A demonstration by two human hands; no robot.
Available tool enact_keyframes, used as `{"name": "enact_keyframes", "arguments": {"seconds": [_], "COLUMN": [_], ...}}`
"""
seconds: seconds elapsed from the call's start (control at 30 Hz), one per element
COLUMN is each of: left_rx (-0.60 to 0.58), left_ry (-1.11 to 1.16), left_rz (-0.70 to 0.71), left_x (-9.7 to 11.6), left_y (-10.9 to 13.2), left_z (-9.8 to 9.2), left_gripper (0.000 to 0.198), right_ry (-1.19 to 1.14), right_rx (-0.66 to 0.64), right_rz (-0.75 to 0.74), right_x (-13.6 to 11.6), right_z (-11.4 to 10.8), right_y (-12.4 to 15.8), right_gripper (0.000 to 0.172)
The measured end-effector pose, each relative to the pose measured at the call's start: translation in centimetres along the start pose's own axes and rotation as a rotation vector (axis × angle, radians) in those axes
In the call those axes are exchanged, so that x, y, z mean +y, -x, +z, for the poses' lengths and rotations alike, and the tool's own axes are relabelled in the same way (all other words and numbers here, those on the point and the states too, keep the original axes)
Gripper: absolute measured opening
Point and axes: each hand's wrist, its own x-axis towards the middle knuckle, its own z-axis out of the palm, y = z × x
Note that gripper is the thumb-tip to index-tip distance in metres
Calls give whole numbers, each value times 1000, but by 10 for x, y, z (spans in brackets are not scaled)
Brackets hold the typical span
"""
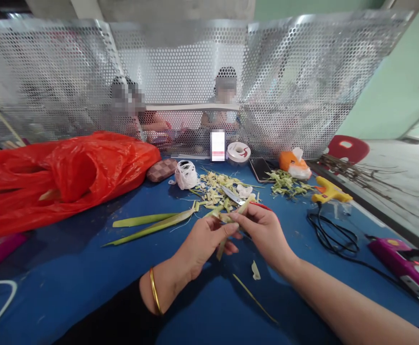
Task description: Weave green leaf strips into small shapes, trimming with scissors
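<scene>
My left hand (209, 237) is closed around pale green leaf strips (243, 209), thumb pressed on top. My right hand (263, 230) pinches the same strips from the other side, so the two hands nearly touch. Part of the strips hangs below my left fingers; the fingers hide the rest. Just beyond my right hand are scissors (233, 195), their blades over the clippings and their red handle partly covered by that hand. Cut leaf pieces (216, 184) lie heaped behind. Two long green leaves (152, 225) rest to the left of my hands.
On the blue table (98, 282) are a red plastic bag (69, 177), white string (186, 176), a ribbon spool (238, 152), a lit phone (218, 146), a dark phone (261, 170), a yellow glue gun (330, 190) with cord and a purple power strip (405, 268). People sit behind a perforated metal screen (180, 62).
</scene>
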Motion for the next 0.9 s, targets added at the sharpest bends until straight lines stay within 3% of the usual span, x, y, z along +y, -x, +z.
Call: {"name": "enact_keyframes", "arguments": {"seconds": [0.2, 0.47, 0.63, 0.7, 0.8, 0.87, 0.9], "left_rx": [14, -144, -103, -67, -40, -52, -64], "left_ry": [-5, -134, -103, -101, -143, -166, -168], "left_rz": [12, 7, -50, -13, 51, 74, 80], "left_x": [-5, 11, 27, 38, 54, 58, 59], "left_y": [-4, 5, -2, -7, -12, -17, -20], "left_z": [-3, -3, -14, -19, -27, -33, -35], "left_gripper": [39, 37, 41, 41, 42, 41, 40], "right_ry": [89, -20, 123, 211, 526, 757, 820], "right_rx": [-18, 105, -40, 48, 230, 92, -21], "right_rz": [-4, 68, 26, -115, -520, -695, -698], "right_x": [-4, -7, -19, -35, -62, -73, -74], "right_z": [-2, -3, -9, -12, -8, 0, 5], "right_y": [0, 0, -29, -47, -67, -72, -73], "right_gripper": [28, 28, 32, 29, 38, 23, 15]}}
